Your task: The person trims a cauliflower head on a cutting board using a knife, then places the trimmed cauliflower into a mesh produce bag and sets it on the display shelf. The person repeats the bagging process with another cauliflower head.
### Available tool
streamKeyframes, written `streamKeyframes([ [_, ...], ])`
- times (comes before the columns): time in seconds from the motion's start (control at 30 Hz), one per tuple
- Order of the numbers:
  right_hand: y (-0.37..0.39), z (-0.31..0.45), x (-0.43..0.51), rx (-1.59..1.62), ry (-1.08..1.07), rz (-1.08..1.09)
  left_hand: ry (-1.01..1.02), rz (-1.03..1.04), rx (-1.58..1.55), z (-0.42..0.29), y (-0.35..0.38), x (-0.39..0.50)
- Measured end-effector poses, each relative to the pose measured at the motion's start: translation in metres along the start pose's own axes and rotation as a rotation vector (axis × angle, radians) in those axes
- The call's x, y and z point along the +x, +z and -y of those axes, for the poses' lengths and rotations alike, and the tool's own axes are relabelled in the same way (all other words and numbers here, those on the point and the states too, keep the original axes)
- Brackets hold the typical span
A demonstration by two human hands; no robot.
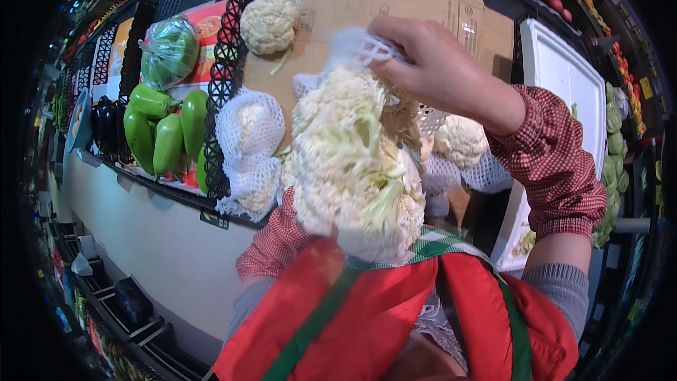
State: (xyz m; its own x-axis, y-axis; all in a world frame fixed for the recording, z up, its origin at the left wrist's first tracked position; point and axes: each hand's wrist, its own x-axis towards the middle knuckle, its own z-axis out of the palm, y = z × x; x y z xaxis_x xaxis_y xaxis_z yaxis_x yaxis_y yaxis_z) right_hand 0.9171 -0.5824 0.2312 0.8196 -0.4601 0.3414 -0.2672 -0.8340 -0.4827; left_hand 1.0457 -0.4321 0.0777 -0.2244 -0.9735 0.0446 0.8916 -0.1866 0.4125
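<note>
A large cauliflower (359, 169) is held up close in front of my apron, its florets and pale green stems facing the camera. My left sleeve (275, 238) runs in beneath it; the cauliflower hides my left hand, which supports it from below. Above the cauliflower, my right hand (428, 55) pinches a white foam net (365, 47), blurred at its far end. Behind lie net-wrapped cauliflowers (251, 121) on the left and a partly netted cauliflower (461, 140) on the right. One bare cauliflower (270, 22) rests on a cardboard sheet (344, 0).
Black lattice dividers (227, 63) stand left of the cardboard. Beyond them are green eggplants (168, 143), a plastic-wrapped green vegetable (169, 53) and dark eggplants (106, 127). A white foam box (566, 84) sits at right, beside several round green vegetables (613, 169).
</note>
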Motion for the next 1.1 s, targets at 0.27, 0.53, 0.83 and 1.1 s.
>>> streamKeyframes([
  [0.27,0.02,-0.033,-0.081,0.153,0.166,-0.279,-0.031,-0.232,0.04,0.057,-0.017,0.001],
  [0.53,0.035,-0.033,-0.141,0.8,0.571,-0.459,0.572,-0.676,1.767,0.063,-0.046,-0.016],
  [0.83,0.024,-0.049,-0.129,0.426,0.436,-0.486,0.521,-0.72,1.112,0.05,-0.022,0.03],
  [1.1,0.036,-0.045,-0.186,0.549,0.128,-0.865,0.833,-0.364,1.018,0.061,-0.005,0.014],
])
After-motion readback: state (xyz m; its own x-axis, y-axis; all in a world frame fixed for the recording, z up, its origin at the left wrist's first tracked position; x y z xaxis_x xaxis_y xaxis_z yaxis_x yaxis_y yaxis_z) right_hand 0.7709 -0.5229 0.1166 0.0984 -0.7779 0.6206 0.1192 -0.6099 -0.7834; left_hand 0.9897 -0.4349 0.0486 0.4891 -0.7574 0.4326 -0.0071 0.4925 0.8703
